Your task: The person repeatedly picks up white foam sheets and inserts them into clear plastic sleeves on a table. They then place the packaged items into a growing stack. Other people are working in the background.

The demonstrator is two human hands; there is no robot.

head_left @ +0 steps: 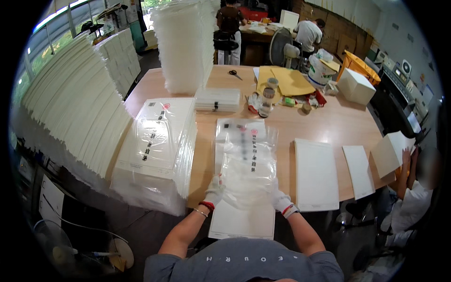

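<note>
A clear plastic bag [246,160] with dark printing and a round red mark lies in front of me on the table. Its near end covers the far part of a stack of white paper [242,223], which juts past the table's front edge toward my body. My left hand [215,191], in a white glove with a red cuff, grips the bag's left side at the near end. On the opposite side my right hand [282,201], gloved alike, has its fingers closed at the bag's edge, partly hidden by the plastic.
Left are a pile of bagged papers [155,136] and tall stacks of white bags [70,103]. Two paper stacks [317,174] [358,171] lie right, near a co-worker's hands [408,157] on another stack. Scissors [235,74], a bottle [266,101] and yellow envelopes [293,82] lie farther back.
</note>
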